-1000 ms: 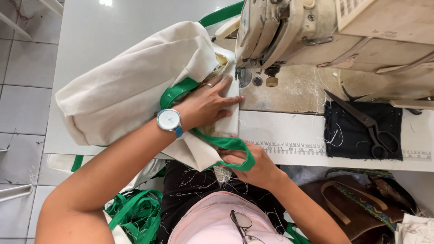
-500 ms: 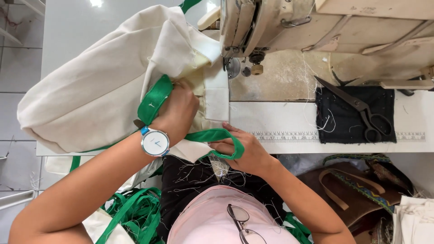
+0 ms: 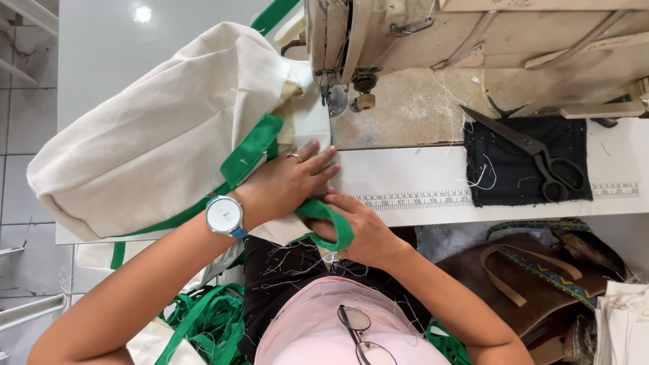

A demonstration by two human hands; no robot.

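Two hands at the machine's near left: left hand (image 3: 291,179), fingers together, presses flat on the cream bag (image 3: 155,135); right hand (image 3: 355,226) pinches the green strap (image 3: 324,220) just beside it.

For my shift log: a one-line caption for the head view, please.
Left hand presses cream canvas bag at the sewing machine; right hand holds a green strap.

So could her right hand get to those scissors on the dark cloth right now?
Probably yes: the scissors lie uncovered with bare table between, but the right hand would first have to drop the green strap.
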